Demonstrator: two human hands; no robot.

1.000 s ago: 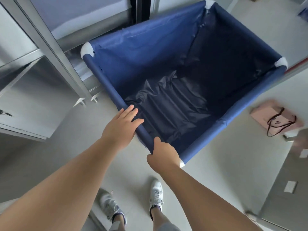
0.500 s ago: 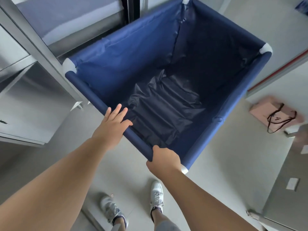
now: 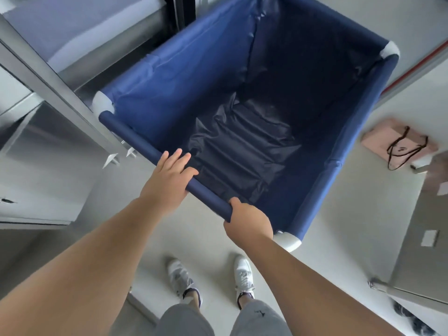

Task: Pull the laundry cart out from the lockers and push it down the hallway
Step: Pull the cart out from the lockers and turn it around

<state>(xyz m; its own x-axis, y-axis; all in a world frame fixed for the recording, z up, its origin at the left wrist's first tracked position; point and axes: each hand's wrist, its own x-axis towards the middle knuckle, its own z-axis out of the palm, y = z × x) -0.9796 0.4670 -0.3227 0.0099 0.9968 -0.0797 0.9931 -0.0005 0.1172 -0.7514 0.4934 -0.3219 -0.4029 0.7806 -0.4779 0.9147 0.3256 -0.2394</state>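
Observation:
The laundry cart (image 3: 155, 98) is a blue fabric bin on a tube frame with white corner joints, and nothing lies inside it but its dark wrinkled liner. It fills the middle of the head view, its left side close against the grey metal lockers (image 3: 41, 151). My left hand (image 3: 169, 175) lies over the near rail with the fingers reaching across the top and the thumb along the rail. My right hand (image 3: 249, 221) is wrapped around the same rail beside the near right corner joint.
A pink bag (image 3: 378, 139) with dark straps lies on the pale floor to the right of the cart. A grey cabinet (image 3: 417, 251) stands at the lower right. My two white shoes (image 3: 242, 277) are on the floor just behind the cart.
The cart has swung and shifted left relative to my view, its near rail now further from the locker feet. Both hands stayed on the near rail and moved with it.

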